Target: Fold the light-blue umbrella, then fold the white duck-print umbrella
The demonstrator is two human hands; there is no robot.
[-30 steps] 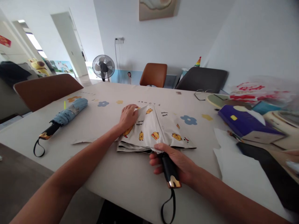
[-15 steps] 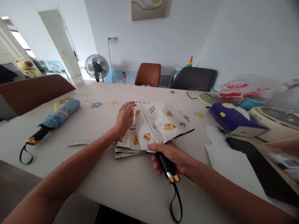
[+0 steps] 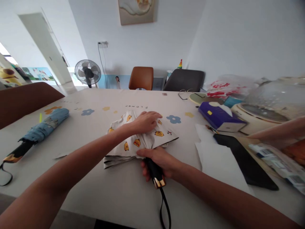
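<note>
Fingers (image 3: 154,115) of the left hand (image 3: 145,122) lie flat and together on the duck umbrella (image 3: 131,145) in the middle of the desk (image 3: 98,122). Those of the right hand (image 3: 160,159) wrap tight round its black handle (image 3: 156,173) at 6 o'clock.

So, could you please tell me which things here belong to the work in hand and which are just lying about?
In hand: duck-print umbrella, left hand flat on its canopy, right hand gripping its handle.
Lying about: blue umbrella, purple box, white paper.

White duck-print folding umbrella (image 3: 133,143) lies collapsed, canopy loosely pleated, on the table.
</note>
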